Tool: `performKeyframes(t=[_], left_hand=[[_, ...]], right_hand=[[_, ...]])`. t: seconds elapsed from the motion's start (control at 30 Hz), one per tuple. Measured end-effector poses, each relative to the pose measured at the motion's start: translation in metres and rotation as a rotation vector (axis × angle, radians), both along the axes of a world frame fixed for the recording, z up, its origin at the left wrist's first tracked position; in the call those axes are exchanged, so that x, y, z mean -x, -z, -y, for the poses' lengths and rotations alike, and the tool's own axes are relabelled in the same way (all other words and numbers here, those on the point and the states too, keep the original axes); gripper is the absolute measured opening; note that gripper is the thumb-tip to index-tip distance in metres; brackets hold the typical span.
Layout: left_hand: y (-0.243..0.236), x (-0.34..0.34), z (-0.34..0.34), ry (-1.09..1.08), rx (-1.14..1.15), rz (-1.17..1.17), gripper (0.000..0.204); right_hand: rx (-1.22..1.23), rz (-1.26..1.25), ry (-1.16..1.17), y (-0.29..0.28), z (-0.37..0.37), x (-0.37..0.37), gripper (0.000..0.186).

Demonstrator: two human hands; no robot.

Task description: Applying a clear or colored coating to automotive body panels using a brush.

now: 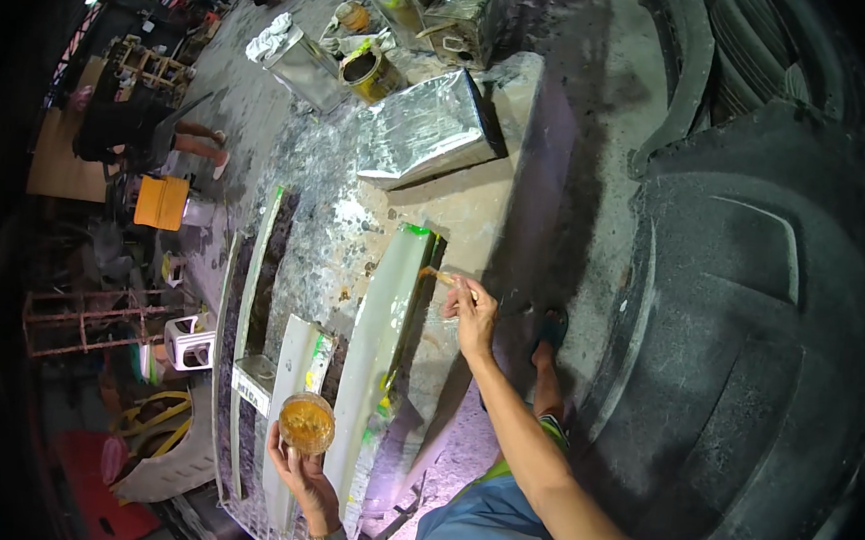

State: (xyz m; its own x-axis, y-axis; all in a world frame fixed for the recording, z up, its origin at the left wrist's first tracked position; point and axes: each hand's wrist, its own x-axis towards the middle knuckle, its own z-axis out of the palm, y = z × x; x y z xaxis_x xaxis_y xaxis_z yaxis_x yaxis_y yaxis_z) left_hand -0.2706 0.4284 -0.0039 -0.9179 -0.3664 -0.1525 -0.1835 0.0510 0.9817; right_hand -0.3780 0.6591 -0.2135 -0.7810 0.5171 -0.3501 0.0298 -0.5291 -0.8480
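My left hand holds up a round clear cup of amber liquid over the pale long parts. My right hand grips a small brush, its tip at the right side of a long pale grey-green moulded part with green and yellow patches. A shorter pale piece lies left of it, partly behind the cup, and thinner strips lie farther left. These lie on a paint-stained worktable.
A foil-covered box, metal cans and buckets stand at the table's far end. Large dark moulded panels fill the right. At left are a person, a yellow container, a white stool and a rusty rack.
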Motion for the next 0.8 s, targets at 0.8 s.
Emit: performKeyframes(t=[0.8], left_hand=[[0.025, 0.065, -0.056, 0.119, -0.008, 0.063, 0.06]], right_hand=[[-0.104, 0.023, 0.048, -0.016, -0.024, 0.049, 0.022]])
